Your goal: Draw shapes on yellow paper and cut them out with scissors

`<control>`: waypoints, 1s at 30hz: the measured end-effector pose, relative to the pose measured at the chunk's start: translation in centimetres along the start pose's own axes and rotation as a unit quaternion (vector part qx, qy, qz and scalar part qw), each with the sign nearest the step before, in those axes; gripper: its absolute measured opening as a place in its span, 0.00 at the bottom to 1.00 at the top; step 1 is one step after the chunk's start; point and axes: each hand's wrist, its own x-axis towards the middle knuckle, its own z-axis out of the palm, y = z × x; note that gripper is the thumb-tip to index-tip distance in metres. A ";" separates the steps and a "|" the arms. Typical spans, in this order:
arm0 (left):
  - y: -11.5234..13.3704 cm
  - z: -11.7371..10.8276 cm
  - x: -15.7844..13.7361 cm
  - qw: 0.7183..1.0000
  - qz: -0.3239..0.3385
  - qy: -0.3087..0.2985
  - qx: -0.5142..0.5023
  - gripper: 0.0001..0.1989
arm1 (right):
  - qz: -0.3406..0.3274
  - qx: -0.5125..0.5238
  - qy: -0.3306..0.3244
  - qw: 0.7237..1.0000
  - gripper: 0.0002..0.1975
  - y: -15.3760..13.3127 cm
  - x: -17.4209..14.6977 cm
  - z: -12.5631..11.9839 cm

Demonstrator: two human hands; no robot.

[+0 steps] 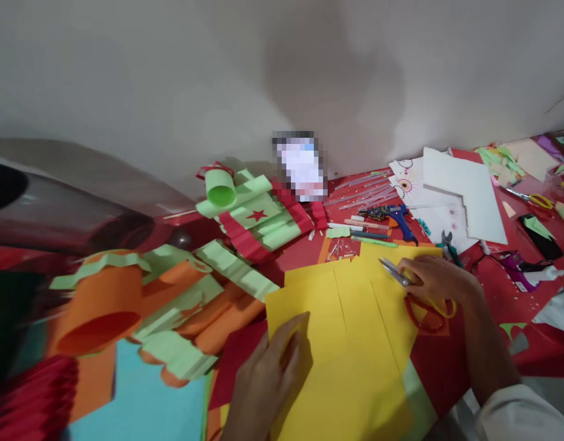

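Note:
Yellow paper lies in front of me, with long thin lines like slits or sheet edges across it. My left hand rests at its left edge, index finger stretched over the paper and thumb apart from it. Over the paper's upper right, my right hand has its fingers closed around the middle of a pair of scissors. The blades are slightly parted and point to the upper left. The red and yellow handle loops hang below my palm, with no fingers visible through them.
Left stand orange and green paper figures, with a green and red one behind. A blurred phone leans against the wall. Right lie a blue glue gun, glue sticks, pliers, white foam board and a purple glue gun.

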 end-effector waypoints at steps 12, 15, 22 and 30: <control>1.6 -0.4 1.9 0.996 -0.057 -0.063 0.023 0.22 | -0.082 -0.246 0.228 0.939 0.15 -3.7 8.3 2.5; 2.0 -0.4 2.1 0.996 -0.054 -0.065 0.027 0.22 | -0.079 -0.247 0.239 0.936 0.17 -3.3 9.6 2.8; 2.9 -0.6 2.5 0.995 -0.061 -0.071 0.020 0.21 | -0.042 -0.253 0.240 0.936 0.19 -2.7 10.4 2.1; 2.9 -0.6 2.6 0.995 -0.068 -0.075 0.022 0.21 | -0.069 -0.255 0.279 0.923 0.24 -3.8 9.1 1.2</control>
